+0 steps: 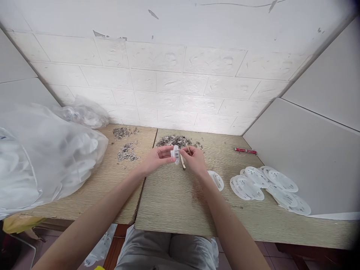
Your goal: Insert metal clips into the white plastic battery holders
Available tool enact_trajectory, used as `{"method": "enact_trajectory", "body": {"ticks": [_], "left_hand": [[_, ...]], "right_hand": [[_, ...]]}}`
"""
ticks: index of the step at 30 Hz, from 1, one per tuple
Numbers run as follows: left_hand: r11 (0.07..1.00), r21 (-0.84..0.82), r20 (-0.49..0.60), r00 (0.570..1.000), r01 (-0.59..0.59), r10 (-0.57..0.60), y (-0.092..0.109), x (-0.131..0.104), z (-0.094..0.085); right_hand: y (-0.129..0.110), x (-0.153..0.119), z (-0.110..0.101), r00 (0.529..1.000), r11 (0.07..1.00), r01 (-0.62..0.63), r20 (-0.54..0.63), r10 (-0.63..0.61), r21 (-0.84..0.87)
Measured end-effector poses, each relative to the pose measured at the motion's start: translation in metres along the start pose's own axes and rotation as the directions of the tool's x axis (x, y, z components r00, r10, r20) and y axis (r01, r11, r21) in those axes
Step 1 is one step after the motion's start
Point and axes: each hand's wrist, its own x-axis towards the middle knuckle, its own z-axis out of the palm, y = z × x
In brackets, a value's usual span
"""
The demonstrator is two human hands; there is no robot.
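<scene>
Near the middle of the table, my left hand (159, 159) grips a small white plastic piece (176, 154) by its left side. The piece is held up on edge, with small slots on its face. My right hand (194, 157) is closed at the piece's right side, fingertips pinched at its face; what they pinch is too small to make out. A narrow light strip with dark marks (182, 162) lies below the right fingertips. Behind both hands spreads a pile of small metal parts (176, 140). One white disc (216, 180) rests beside my right forearm.
Several white discs (254, 187) overlap at the right, near a red pen-like object (245, 150). Large clear bags of white parts (70, 157) fill the left side. Two small metal heaps (128, 152) lie left of the table seam. A white brick-patterned wall (180, 82) stands behind.
</scene>
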Motion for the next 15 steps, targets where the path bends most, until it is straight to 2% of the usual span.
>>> {"method": "enact_trajectory", "body": {"ticks": [7, 15], "left_hand": [[0.999, 0.015, 0.0, 1.0, 0.03, -0.03, 0.0026, -0.0013, 0.0038], [0.999, 0.001, -0.003, 0.999, 0.038, -0.038, -0.0017, -0.0005, 0.0025]], "right_hand": [[-0.0021, -0.0014, 0.0009, 1.0, 0.994, 0.006, -0.027, -0.009, -0.11], [-0.0033, -0.002, 0.0004, 1.0, 0.992, 0.017, -0.004, -0.018, -0.124]]}}
